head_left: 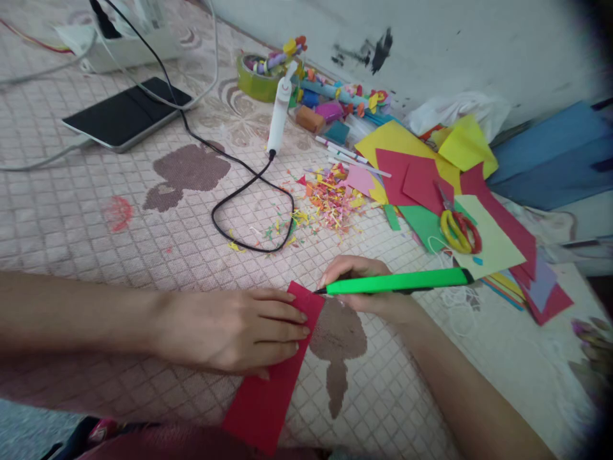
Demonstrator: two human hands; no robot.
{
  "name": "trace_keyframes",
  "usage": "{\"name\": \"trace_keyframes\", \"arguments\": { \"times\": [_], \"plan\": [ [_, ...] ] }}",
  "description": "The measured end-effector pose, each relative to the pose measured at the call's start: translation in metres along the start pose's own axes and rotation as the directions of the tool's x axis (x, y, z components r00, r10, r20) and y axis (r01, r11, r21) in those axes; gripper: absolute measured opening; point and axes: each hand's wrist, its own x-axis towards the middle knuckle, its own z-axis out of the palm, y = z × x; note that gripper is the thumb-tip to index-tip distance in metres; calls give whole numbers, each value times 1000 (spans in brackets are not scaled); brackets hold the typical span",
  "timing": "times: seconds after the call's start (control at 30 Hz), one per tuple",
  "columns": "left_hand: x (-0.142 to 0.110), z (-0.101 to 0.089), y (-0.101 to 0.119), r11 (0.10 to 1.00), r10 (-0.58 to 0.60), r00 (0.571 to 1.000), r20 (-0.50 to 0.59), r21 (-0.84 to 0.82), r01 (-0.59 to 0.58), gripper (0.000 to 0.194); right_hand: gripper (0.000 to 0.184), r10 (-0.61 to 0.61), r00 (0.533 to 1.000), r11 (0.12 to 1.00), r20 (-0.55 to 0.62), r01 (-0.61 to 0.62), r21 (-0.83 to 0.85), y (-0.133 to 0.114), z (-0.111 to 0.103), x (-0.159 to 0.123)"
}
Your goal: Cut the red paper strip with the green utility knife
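Observation:
A strip of red paper [282, 390] lies slanted on the quilted cloth near me. My left hand [239, 329] rests flat on it, fingers stretched out across the paper and slightly apart. My right hand [364, 281] is closed around a green pen [397, 282] with a black tip and a black end. The pen's tip meets the strip's upper right corner area. Part of the right hand's grip is hidden behind the barrel.
Scissors [457, 231] lie on coloured paper sheets [397, 176] at the right. Paper scraps [335, 198], a white glue gun [280, 118] and its black cord [214, 217] are farther back. A tablet [127, 112] and green tape roll [258, 83] lie beyond.

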Motion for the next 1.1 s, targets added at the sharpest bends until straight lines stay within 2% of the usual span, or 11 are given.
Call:
{"name": "trace_keyframes", "arguments": {
  "times": [0.27,0.53,0.73,0.93,1.1],
  "plan": [
    [0,-1,0,1000,6,1000,15,-11,-6,30,18,36,998,999,49,-36,-8,-7,2,1],
    [0,0,1,1000,-7,1000,-4,-13,7,28,18,35,998,999,49,-34,-24,-8,2,2],
    [1,0,1,999,-13,998,-60,-52,10,24,19,41,997,999,58,-39,-35,-9,2,3],
    [1,-1,0,1000,4,1000,2,-14,-4,28,19,43,997,998,57,-40,-46,-9,2,3],
    [0,0,0,1000,-8,999,-34,-28,7,26,19,37,997,998,65,-34,-48,-8,2,2]
  ]
}}
